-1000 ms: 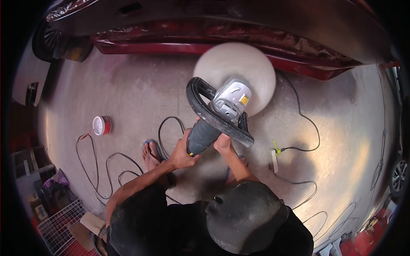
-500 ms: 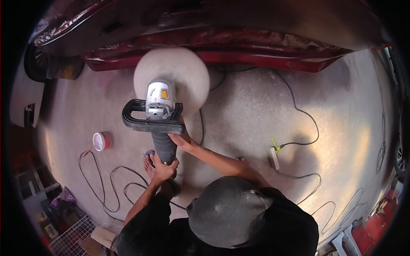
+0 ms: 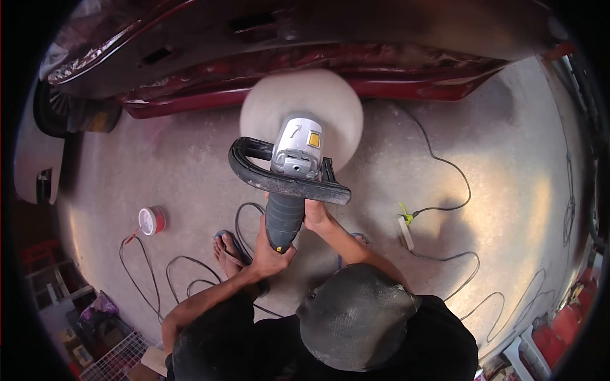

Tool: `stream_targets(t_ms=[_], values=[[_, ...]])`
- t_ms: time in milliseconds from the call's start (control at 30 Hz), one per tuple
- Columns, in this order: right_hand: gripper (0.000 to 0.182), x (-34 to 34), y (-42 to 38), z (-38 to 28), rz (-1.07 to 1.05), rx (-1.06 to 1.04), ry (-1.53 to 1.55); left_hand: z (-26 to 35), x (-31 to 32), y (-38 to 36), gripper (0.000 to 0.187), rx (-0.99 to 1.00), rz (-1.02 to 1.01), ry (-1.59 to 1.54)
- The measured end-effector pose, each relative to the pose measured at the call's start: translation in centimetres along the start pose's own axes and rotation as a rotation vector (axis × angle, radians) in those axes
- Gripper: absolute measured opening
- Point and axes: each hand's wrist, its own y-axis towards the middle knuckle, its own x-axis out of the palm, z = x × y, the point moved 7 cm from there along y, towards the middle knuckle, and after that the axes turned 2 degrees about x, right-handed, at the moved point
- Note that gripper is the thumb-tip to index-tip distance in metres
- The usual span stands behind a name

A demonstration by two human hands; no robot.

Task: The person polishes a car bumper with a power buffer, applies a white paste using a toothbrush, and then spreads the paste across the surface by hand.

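A car polisher (image 3: 297,146) with a silver head, dark body and black loop handle (image 3: 289,185) is held out in front of me. Its large white buffing pad (image 3: 260,108), smeared as if spinning, overlaps the dark red sill (image 3: 406,90) of a car. My left hand (image 3: 272,253) is closed round the rear end of the tool's grip. Farther forward, my right hand (image 3: 316,214) grips the right side of the body just behind the loop handle, its fingers partly hidden by the tool.
A red and white tub (image 3: 152,220) with a brush stands on the concrete floor (image 3: 190,152) at left. Black cable (image 3: 454,168) winds across the floor, with a plug near a pale block (image 3: 406,232) at right. A wire rack (image 3: 114,359) is at lower left.
The polisher and both hands have moved right along the red sill, and the tool has tilted so that its rear end points down and left. Both hands keep their hold.
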Motion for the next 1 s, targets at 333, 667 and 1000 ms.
stream_targets(t_ms=[333, 667, 1000], values=[[0.047, 3.2, 3.2, 5.5, -0.012, 0.123, -0.055, -0.6, -3.2, -3.2, 0.096, -0.520, 0.077, 0.204], [0.044, 2.9, 1.2, 1.8, -0.067, 0.154, 0.075, -1.4, -0.4, -3.1, 0.072, -0.258, 0.018, -0.043], [0.045, 4.6, -0.4, -2.1, -0.069, 0.136, 0.121, 0.8, 0.3, -2.5, 0.073, -0.168, -0.041, 0.004]])
